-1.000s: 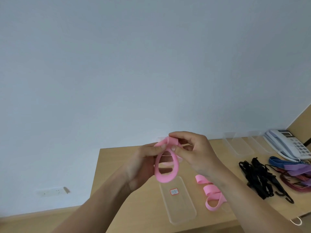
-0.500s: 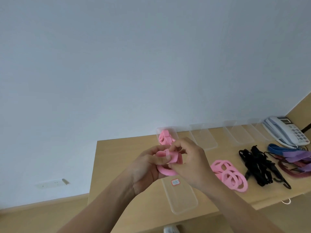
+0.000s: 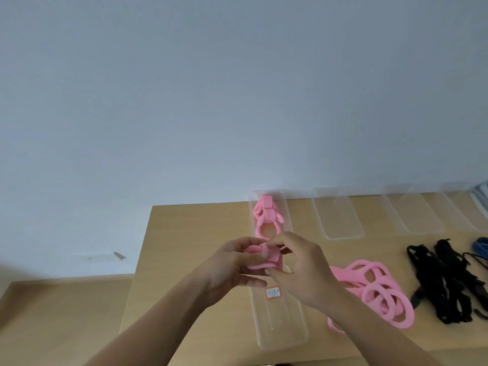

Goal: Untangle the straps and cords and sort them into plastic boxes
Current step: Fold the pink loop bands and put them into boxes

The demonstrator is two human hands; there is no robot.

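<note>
Both hands are raised just above the worktop (image 3: 184, 233) and meet on a coiled pink strap (image 3: 266, 260). The left hand (image 3: 232, 270) cups the coil from the left, its thumb lying across the top and its fingers curled beneath. The right hand (image 3: 298, 273) pinches the upper edge of the coil between thumb and forefinger, with its other fingers bent around the right side. Directly behind the hands, the back box (image 3: 282, 196), of clear plastic, stands lengthwise against the wall and holds pink coils (image 3: 266, 215), two small tight rolls lying on wider loops. Below the hands and in line with it is the near box (image 3: 280, 328), also clear, with a red-edged label (image 3: 273, 292) on its bottom; the wood shows through the rest of it. To the right along the wall is a row of further clear boxes: one (image 3: 336, 215) just beside the back box, another (image 3: 412, 210) further right, and a last one (image 3: 459, 204) near the picture's edge. The worktop shows through all three. A pink pile (image 3: 380, 294) of looped strap lies loose on the worktop to the right of the near box, partly behind the right forearm. Beyond that lie black straps (image 3: 443, 281) in a tangle, and a blue cord (image 3: 482, 247) is cut off by the right edge.
</note>
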